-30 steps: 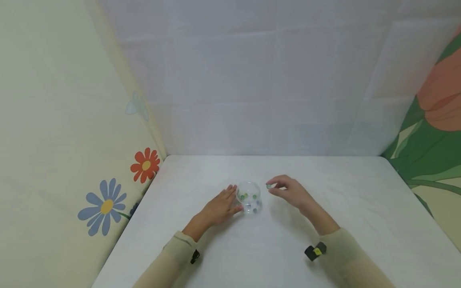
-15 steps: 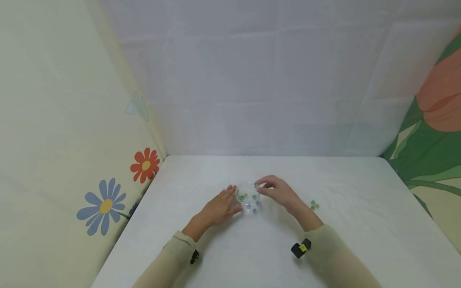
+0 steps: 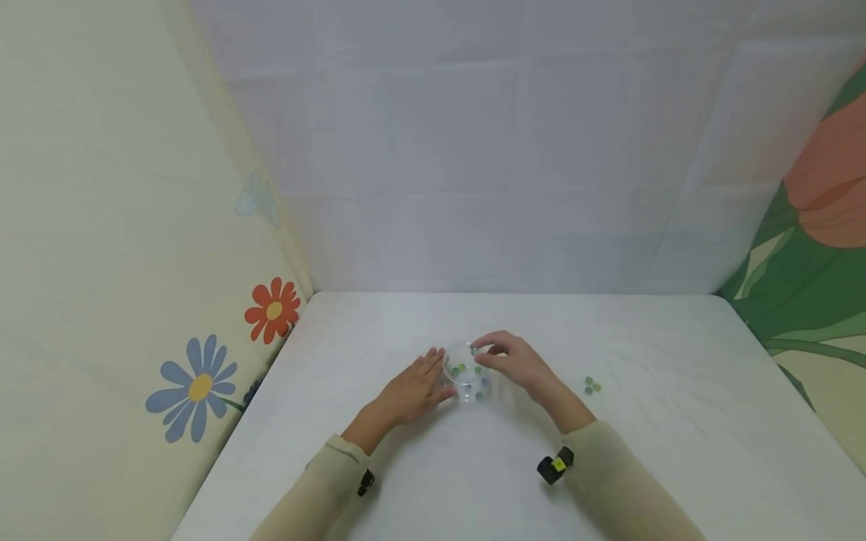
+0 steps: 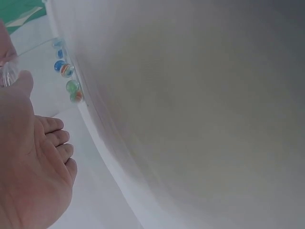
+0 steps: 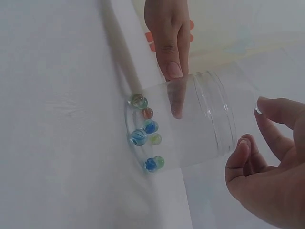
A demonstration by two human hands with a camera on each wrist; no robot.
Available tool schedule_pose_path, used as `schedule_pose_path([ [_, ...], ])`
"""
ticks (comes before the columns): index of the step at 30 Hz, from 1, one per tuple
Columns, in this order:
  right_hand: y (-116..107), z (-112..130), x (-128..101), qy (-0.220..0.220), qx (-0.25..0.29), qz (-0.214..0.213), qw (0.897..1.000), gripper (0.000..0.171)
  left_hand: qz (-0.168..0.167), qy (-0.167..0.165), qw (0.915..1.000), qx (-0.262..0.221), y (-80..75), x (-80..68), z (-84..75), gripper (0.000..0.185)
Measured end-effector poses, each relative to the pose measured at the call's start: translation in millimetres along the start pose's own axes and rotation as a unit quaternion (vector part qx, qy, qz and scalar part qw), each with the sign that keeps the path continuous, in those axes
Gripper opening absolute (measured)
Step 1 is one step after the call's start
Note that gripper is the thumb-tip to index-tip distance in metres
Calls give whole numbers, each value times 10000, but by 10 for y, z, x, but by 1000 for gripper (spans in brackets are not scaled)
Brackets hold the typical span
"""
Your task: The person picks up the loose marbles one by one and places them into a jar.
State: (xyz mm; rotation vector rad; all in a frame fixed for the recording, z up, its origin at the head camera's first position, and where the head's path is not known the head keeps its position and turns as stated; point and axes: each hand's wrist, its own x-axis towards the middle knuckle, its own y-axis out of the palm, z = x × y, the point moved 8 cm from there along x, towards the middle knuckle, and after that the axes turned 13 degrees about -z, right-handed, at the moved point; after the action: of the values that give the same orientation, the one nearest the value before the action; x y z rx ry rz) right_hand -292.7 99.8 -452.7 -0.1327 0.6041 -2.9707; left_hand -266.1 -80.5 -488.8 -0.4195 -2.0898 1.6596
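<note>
A clear glass jar (image 3: 467, 378) stands on the white table (image 3: 473, 466) with several coloured marbles (image 5: 145, 131) at its bottom. My left hand (image 3: 425, 378) lies flat beside the jar, its straight fingers (image 5: 170, 45) touching the jar's left wall (image 5: 200, 119). My right hand (image 3: 483, 354) hovers over the jar's mouth, and a small green marble (image 3: 475, 350) shows at its curled fingertips in the head view. The right wrist view shows those fingertips (image 5: 243, 145) just off the rim, with the marble itself hidden. In the left wrist view my palm (image 4: 33, 176) sits beside the marbles (image 4: 66, 78).
A few loose marbles (image 3: 591, 386) lie on the table right of my right hand. Padded walls with flower prints (image 3: 273, 309) close in the left, back and right sides. Black wrist cameras (image 3: 553, 467) sit on both sleeves.
My right hand has carried the green marble leftward from beside the jar to above its mouth, uncovering the loose marbles on the right. My left hand and the jar have stayed put.
</note>
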Motion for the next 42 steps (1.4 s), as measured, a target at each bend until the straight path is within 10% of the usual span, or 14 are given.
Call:
schedule_pose_path([
  [23, -73, -40, -15, 126, -160, -30, 9998, 35, -93, 6, 9999, -74, 11, 11, 23, 78],
  [42, -553, -319, -163, 139, -573, -133, 9982, 50, -57, 91, 9999, 27, -13, 0, -10, 78],
])
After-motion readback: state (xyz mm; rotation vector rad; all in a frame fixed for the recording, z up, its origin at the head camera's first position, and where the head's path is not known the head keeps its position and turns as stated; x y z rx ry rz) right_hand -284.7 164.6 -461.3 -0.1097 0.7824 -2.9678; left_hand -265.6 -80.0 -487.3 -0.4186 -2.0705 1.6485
